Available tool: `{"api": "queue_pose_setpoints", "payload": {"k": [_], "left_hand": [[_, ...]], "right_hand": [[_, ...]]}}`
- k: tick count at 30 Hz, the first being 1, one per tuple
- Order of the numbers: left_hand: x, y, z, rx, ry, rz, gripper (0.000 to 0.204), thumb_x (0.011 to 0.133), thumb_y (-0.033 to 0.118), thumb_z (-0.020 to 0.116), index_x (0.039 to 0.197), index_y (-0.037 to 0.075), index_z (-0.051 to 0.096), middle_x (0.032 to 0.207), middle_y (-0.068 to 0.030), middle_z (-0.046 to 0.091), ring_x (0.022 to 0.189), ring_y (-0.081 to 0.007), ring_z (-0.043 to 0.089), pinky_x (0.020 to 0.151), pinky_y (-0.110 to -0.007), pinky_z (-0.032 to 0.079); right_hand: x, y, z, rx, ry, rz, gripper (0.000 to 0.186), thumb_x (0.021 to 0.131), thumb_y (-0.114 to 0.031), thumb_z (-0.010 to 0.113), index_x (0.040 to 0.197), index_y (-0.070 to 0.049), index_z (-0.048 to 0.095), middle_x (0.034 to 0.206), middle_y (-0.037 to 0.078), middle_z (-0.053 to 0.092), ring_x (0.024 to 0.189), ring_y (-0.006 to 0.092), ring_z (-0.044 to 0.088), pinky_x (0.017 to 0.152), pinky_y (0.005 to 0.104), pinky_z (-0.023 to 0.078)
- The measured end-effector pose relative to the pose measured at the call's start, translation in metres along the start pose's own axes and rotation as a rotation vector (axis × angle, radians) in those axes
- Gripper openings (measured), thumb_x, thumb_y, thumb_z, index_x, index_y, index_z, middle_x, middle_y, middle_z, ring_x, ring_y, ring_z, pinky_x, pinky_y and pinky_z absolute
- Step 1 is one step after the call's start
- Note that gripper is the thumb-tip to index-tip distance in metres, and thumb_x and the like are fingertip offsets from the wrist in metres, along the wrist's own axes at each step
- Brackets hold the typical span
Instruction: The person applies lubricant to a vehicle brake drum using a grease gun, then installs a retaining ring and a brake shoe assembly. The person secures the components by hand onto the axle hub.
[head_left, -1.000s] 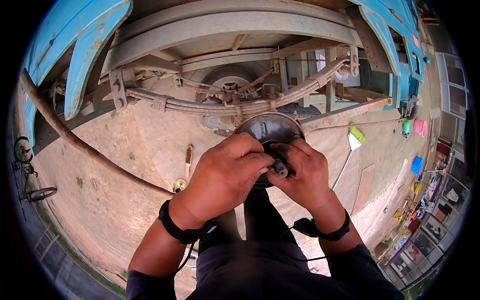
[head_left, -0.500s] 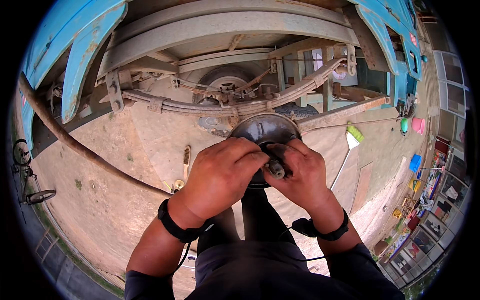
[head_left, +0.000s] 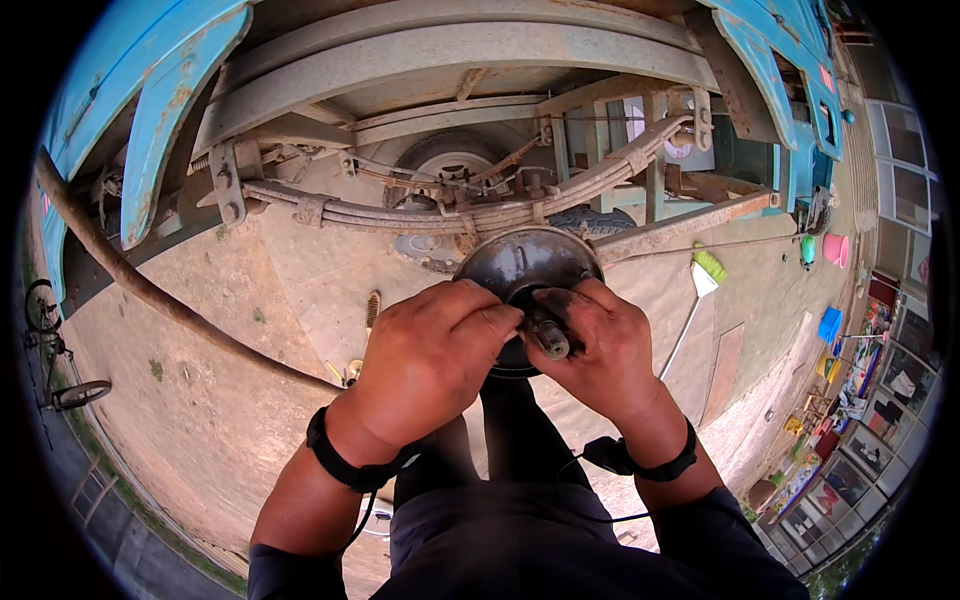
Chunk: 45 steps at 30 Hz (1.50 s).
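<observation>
Metal spindle (head_left: 547, 338) over dark drum (head_left: 522, 259), right-hand fingers (head_left: 588, 312) around it, left-hand fingers (head_left: 488, 326) close beside, hold unclear.

Green-bristled broom (head_left: 707, 270) seen lying on ground (head_left: 230, 410) at right. Pink bucket (head_left: 836, 250) and green container (head_left: 808, 250) set close together farther right, blue container (head_left: 830, 325) placed nearer. Bicycle (head_left: 60, 346) seen far left; windowed building (head_left: 903, 190) along right edge.

The exposed leaf spring (head_left: 500, 213) suggests an outdoor repair yard (head_left: 215, 400).
</observation>
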<state>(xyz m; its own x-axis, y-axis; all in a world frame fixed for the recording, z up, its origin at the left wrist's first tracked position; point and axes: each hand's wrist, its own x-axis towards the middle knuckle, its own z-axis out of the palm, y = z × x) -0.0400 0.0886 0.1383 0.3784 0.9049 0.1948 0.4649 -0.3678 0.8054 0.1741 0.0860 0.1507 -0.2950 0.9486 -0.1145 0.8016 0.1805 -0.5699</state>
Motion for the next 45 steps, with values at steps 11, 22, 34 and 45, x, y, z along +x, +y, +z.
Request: {"api": "queue_pose_setpoints", "payload": {"k": [11,22,34,45], "left_hand": [[-0.007,0.009,-0.005,0.016,-0.076,-0.122,0.017,0.086,0.008,0.08,0.101,0.006,0.075,0.083,-0.0089,0.067,0.069,-0.0293,0.068,0.061,-0.038,0.055],[-0.015,0.003,-0.005,0.023,-0.057,-0.141,0.016,0.086,0.009,0.08,0.101,0.006,0.075,0.082,-0.008,0.066,0.067,-0.0286,0.068,0.059,-0.038,0.055],[-0.015,0.0,-0.006,0.006,-0.056,-0.155,0.015,0.087,0.009,0.079,0.101,0.007,0.074,0.082,-0.0076,0.066,0.068,-0.0289,0.068,0.059,-0.039,0.054],[-0.014,0.002,-0.002,-0.01,-0.035,-0.15,0.016,0.086,0.009,0.081,0.101,0.007,0.075,0.082,-0.0071,0.066,0.067,-0.0273,0.068,0.058,-0.038,0.054]], "right_hand": [[-0.002,0.003,0.002,-0.007,0.059,-0.094,0.041,0.069,-0.013,0.089,0.107,-0.009,0.074,0.09,0.008,0.069,0.07,0.0287,0.07,0.061,0.0374,0.058],[-0.004,0.006,0.001,-0.01,0.071,-0.142,0.041,0.07,-0.011,0.092,0.105,-0.006,0.071,0.096,0.007,0.072,0.072,0.0255,0.072,0.06,0.035,0.058],[-0.003,0.01,0.005,-0.022,0.075,-0.22,0.042,0.068,-0.01,0.09,0.103,-0.007,0.067,0.103,0.007,0.075,0.075,0.0271,0.071,0.062,0.037,0.058],[0.001,0.01,0.007,-0.005,0.099,-0.214,0.04,0.068,-0.011,0.089,0.103,-0.008,0.071,0.09,0.007,0.068,0.07,0.0281,0.07,0.059,0.038,0.056]]}}
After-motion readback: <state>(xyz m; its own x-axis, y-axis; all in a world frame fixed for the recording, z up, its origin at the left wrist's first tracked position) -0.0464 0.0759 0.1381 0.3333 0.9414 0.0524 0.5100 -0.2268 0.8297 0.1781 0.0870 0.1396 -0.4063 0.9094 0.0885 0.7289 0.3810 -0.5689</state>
